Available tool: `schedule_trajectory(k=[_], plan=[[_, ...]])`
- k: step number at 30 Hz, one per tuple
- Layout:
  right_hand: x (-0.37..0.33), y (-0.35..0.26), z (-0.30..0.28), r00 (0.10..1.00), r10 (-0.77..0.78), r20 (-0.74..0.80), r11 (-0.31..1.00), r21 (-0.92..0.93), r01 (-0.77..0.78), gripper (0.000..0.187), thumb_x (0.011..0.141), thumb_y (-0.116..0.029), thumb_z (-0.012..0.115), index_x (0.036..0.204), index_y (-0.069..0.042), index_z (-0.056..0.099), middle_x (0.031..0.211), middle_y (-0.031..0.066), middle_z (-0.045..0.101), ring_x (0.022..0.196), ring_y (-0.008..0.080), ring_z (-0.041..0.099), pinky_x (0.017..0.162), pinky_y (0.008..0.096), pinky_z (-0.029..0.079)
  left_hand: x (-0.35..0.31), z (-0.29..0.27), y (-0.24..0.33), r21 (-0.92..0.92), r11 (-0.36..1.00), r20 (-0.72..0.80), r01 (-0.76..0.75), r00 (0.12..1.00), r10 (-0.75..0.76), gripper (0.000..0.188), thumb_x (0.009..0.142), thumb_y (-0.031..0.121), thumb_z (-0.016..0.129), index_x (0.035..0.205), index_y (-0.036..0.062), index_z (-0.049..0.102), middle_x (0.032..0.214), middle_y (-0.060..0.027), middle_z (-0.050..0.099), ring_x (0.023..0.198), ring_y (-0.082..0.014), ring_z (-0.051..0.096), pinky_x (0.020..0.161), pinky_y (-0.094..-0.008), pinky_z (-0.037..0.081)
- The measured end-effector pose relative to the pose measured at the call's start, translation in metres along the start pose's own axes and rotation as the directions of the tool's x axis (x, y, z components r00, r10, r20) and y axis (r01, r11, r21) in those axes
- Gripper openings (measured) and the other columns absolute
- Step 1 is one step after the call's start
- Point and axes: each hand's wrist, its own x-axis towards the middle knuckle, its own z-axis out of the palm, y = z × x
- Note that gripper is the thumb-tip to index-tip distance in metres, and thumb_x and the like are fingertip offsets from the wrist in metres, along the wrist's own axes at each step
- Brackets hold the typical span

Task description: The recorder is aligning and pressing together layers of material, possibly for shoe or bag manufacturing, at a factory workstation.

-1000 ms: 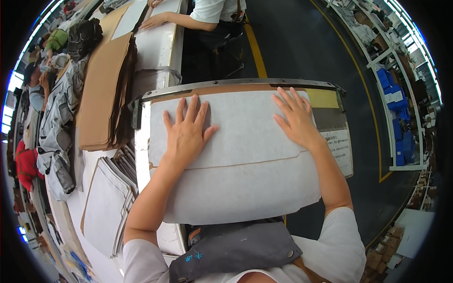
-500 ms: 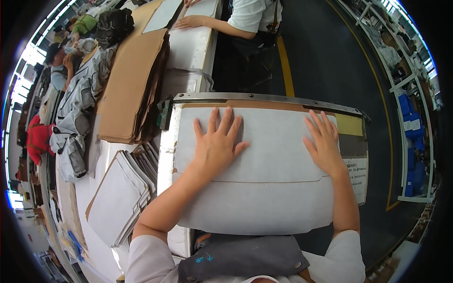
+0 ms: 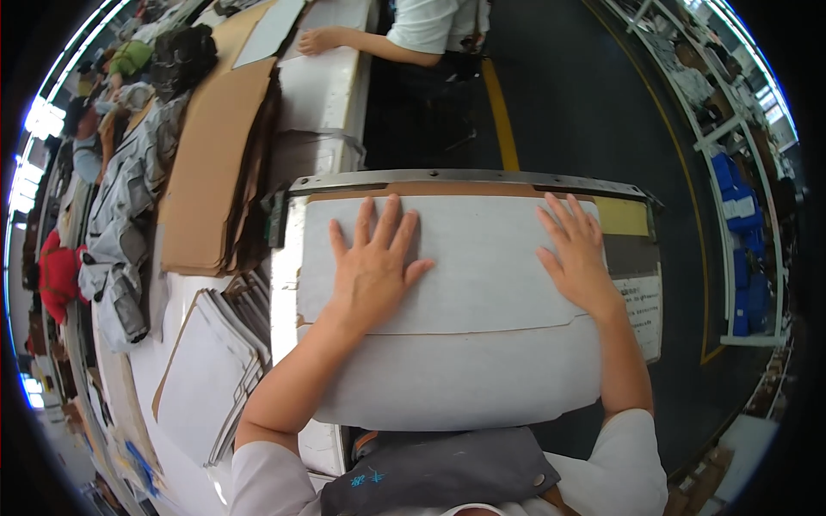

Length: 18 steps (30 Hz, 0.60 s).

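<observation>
A large white sheet (image 3: 482, 267), perhaps card or board, lies flat on a small work table. My left hand (image 3: 372, 258) rests palm down on its left half, fingers spread. On the sheet's right end my right hand (image 3: 575, 254) also lies flat, with its thumb held apart. A second white sheet (image 3: 465, 378) shows along the near side and reaches past the table's front toward my apron. Beyond the far edge, a strip of brown board (image 3: 456, 188) peeks out beside a metal bar (image 3: 508, 180) that spans the table.
To the left stand a tall stack of brown cardboard pieces (image 3: 215, 163) and a pile of white sheets (image 3: 202, 378). Grey fabric (image 3: 125, 232) lies farther left. Ahead, a co-worker's arm (image 3: 370, 43) rests on the long bench. Shelving with blue bins (image 3: 738, 206) lines the right.
The whole view has shifted slightly, with the scene a little farther left. Both hands stay spread on the white sheet. The co-worker's hand is drawn in on the bench.
</observation>
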Motion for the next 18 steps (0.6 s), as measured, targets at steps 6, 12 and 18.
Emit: schedule_trajectory(k=[6, 12, 18], plan=[[-0.0018, 0.0015, 0.0042, 0.999, -0.020, -0.046, 1.000, 0.005, 0.020, 0.050, 0.095, -0.032, 0.055, 0.139, -0.008, 0.047, 0.153, 0.0119, 0.030, 0.142, 0.0361, 0.022, 0.113, 0.0541, 0.017, 0.0004, -0.0015, -0.0015, 0.034, 0.999, 0.036, 0.018, 0.999, -0.019, 0.063, 0.090, 0.045, 0.059, 0.143, 0.0132, 0.043, 0.153, -0.0105, 0.031, 0.142, -0.0353, 0.024, 0.107, -0.0661, 0.020], [-0.0035, 0.0025, 0.0025, 0.999, -0.020, -0.042, 1.000, -0.011, 0.019, 0.051, 0.096, -0.033, 0.053, 0.139, -0.007, 0.046, 0.153, 0.0118, 0.030, 0.142, 0.0363, 0.021, 0.113, 0.0538, 0.015, 0.0006, 0.0038, -0.0016, 0.054, 0.998, -0.045, -0.025, 0.999, 0.027, 0.064, 0.087, 0.048, 0.061, 0.139, 0.0123, 0.047, 0.151, -0.0114, 0.035, 0.139, -0.0370, 0.030, 0.102, -0.0693, 0.024], [-0.0020, 0.0016, 0.0066, 0.999, -0.022, -0.047, 1.000, -0.013, 0.022, 0.051, 0.096, -0.033, 0.054, 0.139, -0.008, 0.046, 0.153, 0.0114, 0.030, 0.142, 0.0366, 0.021, 0.113, 0.0543, 0.016, 0.0000, -0.0015, -0.0011, 0.055, 0.998, -0.003, -0.006, 1.000, 0.006, 0.063, 0.089, 0.046, 0.060, 0.141, 0.0127, 0.046, 0.152, -0.0110, 0.033, 0.140, -0.0365, 0.028, 0.104, -0.0679, 0.023]])
